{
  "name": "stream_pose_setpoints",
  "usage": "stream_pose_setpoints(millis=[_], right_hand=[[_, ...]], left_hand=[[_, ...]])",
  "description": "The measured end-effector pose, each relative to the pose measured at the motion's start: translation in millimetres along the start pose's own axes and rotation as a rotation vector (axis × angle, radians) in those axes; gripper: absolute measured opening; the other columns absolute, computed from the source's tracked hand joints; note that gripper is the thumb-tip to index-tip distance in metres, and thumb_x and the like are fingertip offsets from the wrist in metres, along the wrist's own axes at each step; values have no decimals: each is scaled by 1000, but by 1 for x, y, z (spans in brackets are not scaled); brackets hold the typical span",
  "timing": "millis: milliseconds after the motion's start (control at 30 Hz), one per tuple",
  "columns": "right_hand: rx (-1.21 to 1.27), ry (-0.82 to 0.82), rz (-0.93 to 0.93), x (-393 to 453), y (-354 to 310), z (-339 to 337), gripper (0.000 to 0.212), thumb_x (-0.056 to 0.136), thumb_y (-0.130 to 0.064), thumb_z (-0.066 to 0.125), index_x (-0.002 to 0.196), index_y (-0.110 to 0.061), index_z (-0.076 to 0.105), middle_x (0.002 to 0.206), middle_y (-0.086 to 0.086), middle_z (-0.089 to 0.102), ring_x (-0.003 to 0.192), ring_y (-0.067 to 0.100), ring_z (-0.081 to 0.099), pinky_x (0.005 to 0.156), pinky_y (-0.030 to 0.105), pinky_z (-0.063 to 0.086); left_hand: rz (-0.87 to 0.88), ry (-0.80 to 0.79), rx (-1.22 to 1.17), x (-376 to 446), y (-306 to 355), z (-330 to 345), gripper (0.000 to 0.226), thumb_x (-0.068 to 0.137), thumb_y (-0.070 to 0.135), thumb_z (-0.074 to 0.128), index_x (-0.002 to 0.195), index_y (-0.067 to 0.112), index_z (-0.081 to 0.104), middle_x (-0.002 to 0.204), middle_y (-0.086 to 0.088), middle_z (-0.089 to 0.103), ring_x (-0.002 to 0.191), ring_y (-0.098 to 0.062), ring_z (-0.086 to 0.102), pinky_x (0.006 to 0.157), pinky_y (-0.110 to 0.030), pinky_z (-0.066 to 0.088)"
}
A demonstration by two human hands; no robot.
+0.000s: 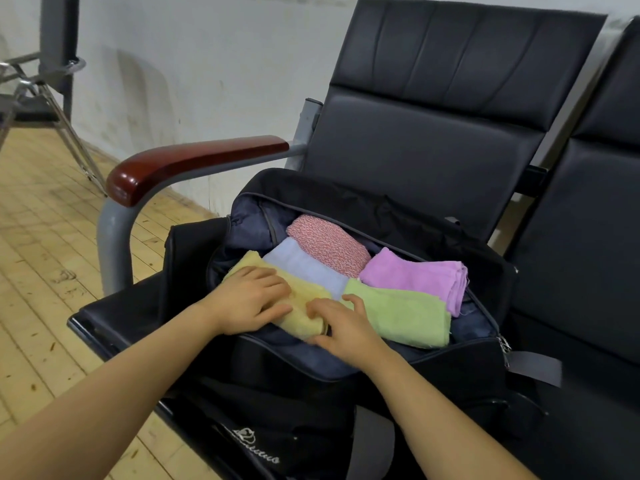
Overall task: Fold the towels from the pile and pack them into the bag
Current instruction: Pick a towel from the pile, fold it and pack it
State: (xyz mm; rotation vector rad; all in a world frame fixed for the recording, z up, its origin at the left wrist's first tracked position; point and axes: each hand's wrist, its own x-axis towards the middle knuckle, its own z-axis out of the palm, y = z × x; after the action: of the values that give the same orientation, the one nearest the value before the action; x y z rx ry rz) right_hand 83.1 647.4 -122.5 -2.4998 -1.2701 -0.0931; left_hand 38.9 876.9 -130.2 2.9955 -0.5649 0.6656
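An open black bag (pixel 485 258) lies on a black bench seat. Inside it lie folded towels: a yellow towel (pixel 304 299) at the front left, a pale blue towel (pixel 304 268) behind it, a red-and-white patterned towel (pixel 329 244) at the back, a purple towel (pixel 419 275) at the right and a green towel (pixel 401 313) at the front right. My left hand (pixel 249 303) rests flat on the yellow towel. My right hand (pixel 343 327) presses on the yellow towel's near end, with its fingers lightly bent, beside the green towel.
The bench has a grey metal frame with a brown wooden armrest (pixel 187 161) to the bag's left. A second black seat (pixel 588 237) adjoins at the right. A metal chair frame (pixel 41 84) stands at the far left on the wooden floor (pixel 41 271).
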Motion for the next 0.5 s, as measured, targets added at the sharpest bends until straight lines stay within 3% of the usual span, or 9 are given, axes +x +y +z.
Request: stream_pose_setpoints(millis=[33,100,133,200,267,333,400,467,500], right_hand=[[3,-31,19,-3,-1,1,35,89,-37,62,118,-20,53,115,-15,55,106,4,48,103,25,7],[28,-71,57,-7,-6,1,35,92,-45,56,119,-24,52,107,-20,51,94,0,45,101,29,7],[43,-97,87,-8,-8,1,35,93,-47,53,121,-26,51,106,-21,49,91,0,44,103,32,8],[59,-164,137,-10,-11,-1,38,96,-49,47,128,-30,47,113,-20,51,95,4,49,106,37,7],[75,-212,181,-11,-15,-6,40,97,-49,44,134,-33,44,121,-16,54,108,7,51,107,38,7],[86,-224,223,-10,-18,-15,39,97,-47,43,135,-35,45,113,-11,59,112,9,52,107,37,10],[54,-158,242,-10,-18,-30,38,97,-46,44,134,-35,47,109,-10,61,114,9,52,102,37,15],[-11,-54,236,-16,-12,-48,38,97,-43,45,134,-35,47,126,-11,59,123,9,48,97,35,17],[-48,-17,232,-22,-9,-58,39,97,-42,44,136,-35,46,134,-11,55,127,10,45,96,34,17]], left_hand=[[-19,-25,53,0,3,-3,76,94,65,5,118,24,65,122,5,65,115,-28,59,98,-41,43],[-109,-187,69,0,4,-6,101,77,74,-22,141,33,43,150,10,37,140,-27,32,114,-40,20],[-176,-306,34,0,5,-7,112,62,78,-33,147,39,28,156,14,19,147,-23,14,117,-38,6],[-256,-442,7,0,7,-8,114,52,82,-32,149,43,12,158,19,2,148,-18,-3,117,-36,-7],[-269,-480,6,3,8,-10,96,64,72,-20,149,43,11,159,18,2,148,-17,-4,117,-35,-8],[-292,-481,3,7,13,-16,79,79,66,-8,150,41,15,159,16,7,148,-16,0,117,-36,-6],[-289,-429,54,13,21,-26,88,75,69,-12,150,36,21,159,12,13,147,-15,8,117,-36,0],[-249,-345,140,21,38,-39,105,65,72,-22,149,33,26,158,10,21,145,-15,18,116,-35,8],[-231,-302,156,25,47,-45,102,67,69,-19,148,32,30,156,8,26,144,-16,23,114,-35,12]])
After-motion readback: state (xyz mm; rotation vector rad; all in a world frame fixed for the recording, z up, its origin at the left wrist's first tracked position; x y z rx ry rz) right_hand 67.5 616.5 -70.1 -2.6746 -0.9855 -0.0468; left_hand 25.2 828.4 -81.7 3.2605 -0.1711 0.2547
